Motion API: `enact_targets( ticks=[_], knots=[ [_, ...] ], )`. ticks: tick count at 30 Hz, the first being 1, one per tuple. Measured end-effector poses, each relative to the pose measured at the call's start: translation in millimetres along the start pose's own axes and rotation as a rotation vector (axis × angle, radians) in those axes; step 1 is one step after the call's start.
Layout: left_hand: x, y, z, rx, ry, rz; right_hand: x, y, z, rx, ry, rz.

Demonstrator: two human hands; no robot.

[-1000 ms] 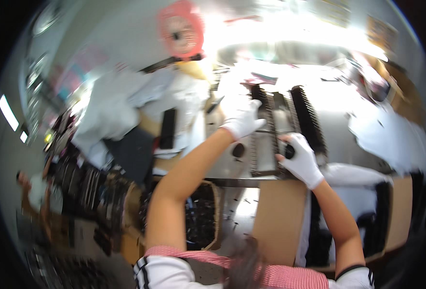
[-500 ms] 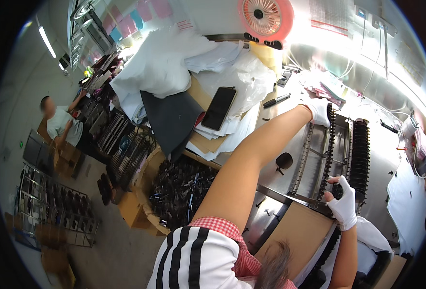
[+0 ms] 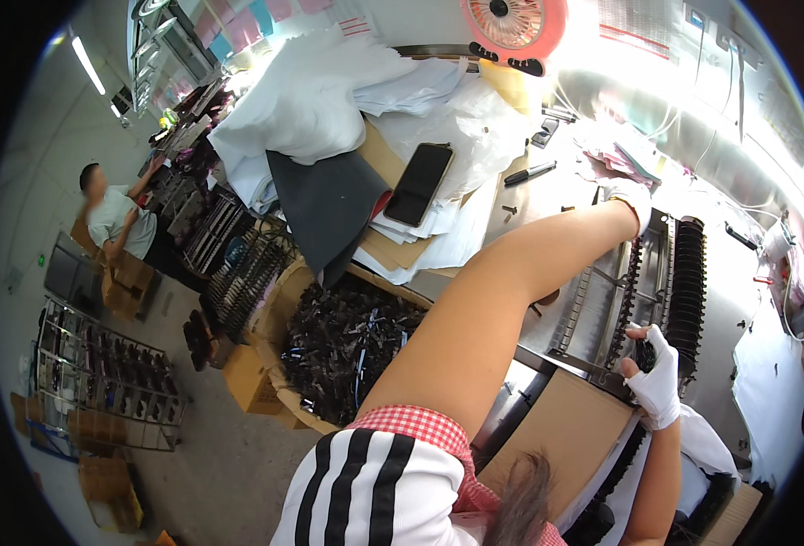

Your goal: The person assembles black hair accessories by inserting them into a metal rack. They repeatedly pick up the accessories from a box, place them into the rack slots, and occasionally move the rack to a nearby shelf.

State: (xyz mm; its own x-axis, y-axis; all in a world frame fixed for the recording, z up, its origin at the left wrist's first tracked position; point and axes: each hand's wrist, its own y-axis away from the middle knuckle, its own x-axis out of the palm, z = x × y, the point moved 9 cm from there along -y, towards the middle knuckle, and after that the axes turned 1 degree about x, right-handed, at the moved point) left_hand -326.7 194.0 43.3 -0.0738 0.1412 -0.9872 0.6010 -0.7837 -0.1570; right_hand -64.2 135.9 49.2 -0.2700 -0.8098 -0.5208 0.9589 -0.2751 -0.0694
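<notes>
My left hand [image 3: 631, 202], in a white glove, reaches to the far end of a metal rack [image 3: 591, 305] with toothed rails. Its fingertips are mostly hidden behind the hand and wrist, so their grip does not show. Near the rack's close end, my right hand [image 3: 657, 382] wears a white glove with bare fingertips. Its thumb and fingers curl round a small cluster of black pieces [image 3: 642, 351], too small to name. Along the rack's right side runs a row of black ribbed pieces [image 3: 689, 291]. A dark piece [image 3: 547, 298] beside the rack is partly covered by my left forearm.
Left of my arm, a phone [image 3: 419, 185] lies on papers, with a black marker [image 3: 530, 173] beyond. A carton [image 3: 270, 337] holds many black parts. A pink fan [image 3: 514, 27] stands at the back; a cardboard sheet [image 3: 557, 428] lies in front. Another person [image 3: 115, 223] stands far left.
My left hand has shifted right across the rack's far end, and its forearm now covers most of the dark piece. My right hand stays near the close end, fingers still curled.
</notes>
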Motion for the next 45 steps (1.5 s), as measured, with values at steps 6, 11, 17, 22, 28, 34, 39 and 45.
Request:
enact_targets(
  ticks=[6, 11, 17, 22, 28, 34, 39, 45],
  knots=[
    [-31.4, 32.1, 20.0, 0.037, -0.136, -0.073, -2.0, 1.4, -0.9, -0.054, 0.02, -0.131],
    [-65.0, 125.2, 33.7, 0.02, 0.592, -0.081, -4.2, 12.8, 5.4, -0.033, -0.088, -0.313],
    [-79.6, 263.4, 2.9, -0.055, 1.037, -0.062, 12.5, 35.4, 89.0, -0.329, 0.114, -0.367],
    [-88.2, 321.0, -0.9, -0.028, 0.983, -0.165, 68.5, 53.1, 123.6, -0.435, 0.267, -0.207],
    [-67.4, 379.0, 8.8, -0.248, 1.24, -0.166, 114.0, 81.0, 114.5, -0.338, 0.034, 0.142],
    [-107.0, 422.8, -54.6, 0.128, 0.589, -0.228, 101.0, 126.2, 123.7, -0.52, 0.129, 0.055],
    [-84.2, 434.7, -99.6, -0.188, 1.514, -0.01, 64.4, 178.4, 112.2, -0.693, 0.062, 0.006],
    [-100.0, 432.1, -181.6, 0.045, 1.6, 0.193, 21.2, 234.9, 105.7, -0.831, 0.325, -0.022]
  ],
)
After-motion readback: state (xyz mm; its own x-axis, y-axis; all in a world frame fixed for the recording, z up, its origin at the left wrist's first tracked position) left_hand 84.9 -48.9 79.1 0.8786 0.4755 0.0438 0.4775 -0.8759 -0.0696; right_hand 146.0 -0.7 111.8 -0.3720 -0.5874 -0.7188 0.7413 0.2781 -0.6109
